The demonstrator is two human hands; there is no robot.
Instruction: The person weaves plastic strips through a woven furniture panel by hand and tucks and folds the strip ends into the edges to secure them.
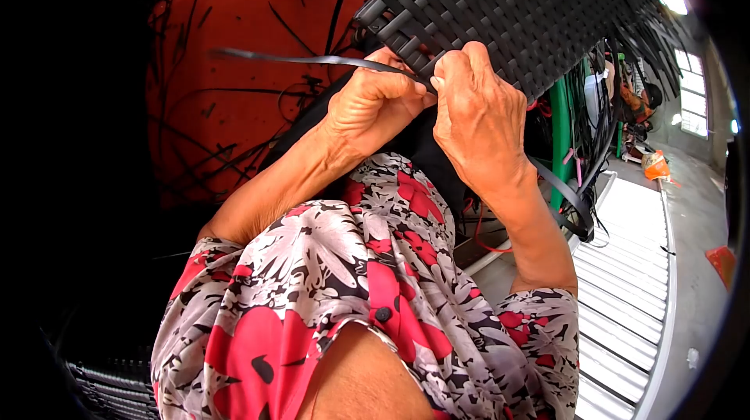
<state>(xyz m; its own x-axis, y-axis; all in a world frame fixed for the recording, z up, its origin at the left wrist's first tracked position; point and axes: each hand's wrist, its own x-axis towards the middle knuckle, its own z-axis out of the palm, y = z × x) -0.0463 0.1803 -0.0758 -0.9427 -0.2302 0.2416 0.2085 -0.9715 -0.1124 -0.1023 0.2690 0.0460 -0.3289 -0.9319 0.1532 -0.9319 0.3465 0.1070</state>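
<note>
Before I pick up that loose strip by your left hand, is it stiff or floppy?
Probably springy, not limp: the strip juts past my left hand in a gentle curve. Likely light, as it looks thin and narrow. Its sheen suggests it may be slippery.

A red surface (pixel 226 45) spreads across the upper left. On the right, a green post (pixel 561 139) stands near a white slatted panel (pixel 629 264). Beyond the panel, an orange-and-white bag (pixel 657 166) and a red piece (pixel 720 265) lie on the grey floor (pixel 698 213), below a bright window (pixel 692 93).
</note>
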